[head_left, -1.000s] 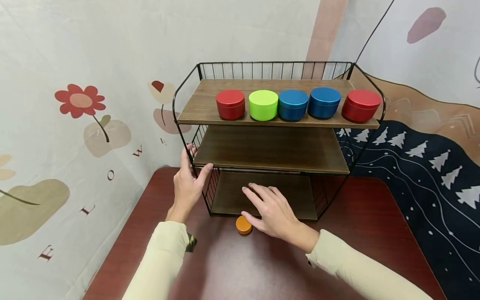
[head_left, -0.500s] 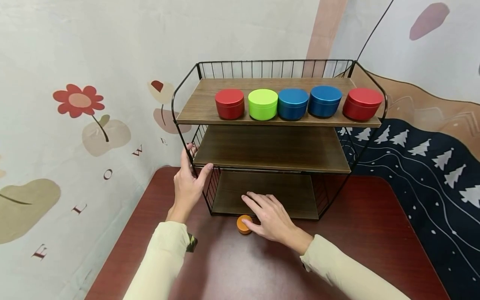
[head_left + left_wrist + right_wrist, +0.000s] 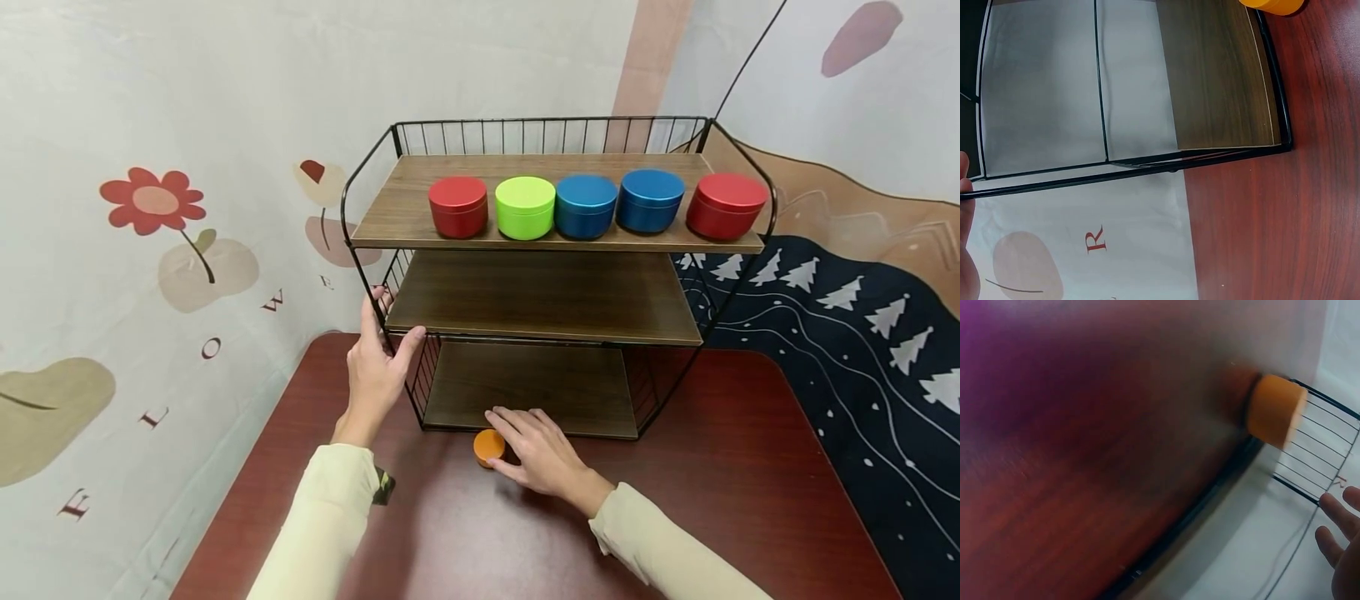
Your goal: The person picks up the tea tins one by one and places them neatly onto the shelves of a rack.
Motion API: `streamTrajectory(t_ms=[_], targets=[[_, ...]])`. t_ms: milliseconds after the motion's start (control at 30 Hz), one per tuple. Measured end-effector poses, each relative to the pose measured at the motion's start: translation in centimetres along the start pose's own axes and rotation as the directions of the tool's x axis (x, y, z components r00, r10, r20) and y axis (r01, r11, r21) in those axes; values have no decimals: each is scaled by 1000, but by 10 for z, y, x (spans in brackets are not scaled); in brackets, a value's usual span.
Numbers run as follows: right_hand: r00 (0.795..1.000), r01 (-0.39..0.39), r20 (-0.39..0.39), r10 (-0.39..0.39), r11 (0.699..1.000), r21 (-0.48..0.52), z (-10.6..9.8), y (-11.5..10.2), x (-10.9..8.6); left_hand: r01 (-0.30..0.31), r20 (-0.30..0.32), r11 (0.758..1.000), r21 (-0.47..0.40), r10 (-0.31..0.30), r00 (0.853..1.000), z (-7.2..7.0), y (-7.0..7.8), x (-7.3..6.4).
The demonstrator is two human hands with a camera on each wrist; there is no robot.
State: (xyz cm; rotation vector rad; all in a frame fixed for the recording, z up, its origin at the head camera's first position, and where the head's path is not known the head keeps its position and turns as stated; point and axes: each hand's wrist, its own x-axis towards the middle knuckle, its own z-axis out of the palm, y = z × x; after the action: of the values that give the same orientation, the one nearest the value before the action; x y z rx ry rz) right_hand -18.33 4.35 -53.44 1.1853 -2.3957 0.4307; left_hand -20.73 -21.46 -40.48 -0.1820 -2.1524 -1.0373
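Note:
A three-tier rack (image 3: 540, 296) with wooden shelves and a black wire frame stands on the table. My left hand (image 3: 371, 375) grips its left side, fingers behind the front post and thumb in front near the middle shelf. In front of the bottom shelf sits a small round orange tin (image 3: 489, 447), seen from the side in the right wrist view (image 3: 1275, 409). My right hand (image 3: 542, 450) hovers right beside it, fingers spread loosely, the thumb tip at the tin's near right edge. The left wrist view catches fingertips (image 3: 965, 203) on the black bar.
Along the front of the top shelf stand a red tin (image 3: 458, 207), a lime green tin (image 3: 525, 208), two blue tins (image 3: 586, 207) and another red tin (image 3: 727, 207). The dark red table (image 3: 735, 467) backs onto a printed cloth wall (image 3: 225, 83).
My right hand has come down and back from the bottom shelf to beside the orange tin. The left hand keeps its hold on the rack. The head view has shifted slightly.

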Motion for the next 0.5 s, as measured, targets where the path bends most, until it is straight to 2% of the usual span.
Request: streamTrajectory(t_ms=[267, 500], targets=[[999, -35, -26, 37, 997, 73, 21, -3, -10, -5, -6, 1000, 1, 5, 1000, 1, -1, 0], [995, -91, -16, 93, 990, 109, 34, -5, -12, -10, -8, 1000, 4, 10, 1000, 1, -1, 0]])
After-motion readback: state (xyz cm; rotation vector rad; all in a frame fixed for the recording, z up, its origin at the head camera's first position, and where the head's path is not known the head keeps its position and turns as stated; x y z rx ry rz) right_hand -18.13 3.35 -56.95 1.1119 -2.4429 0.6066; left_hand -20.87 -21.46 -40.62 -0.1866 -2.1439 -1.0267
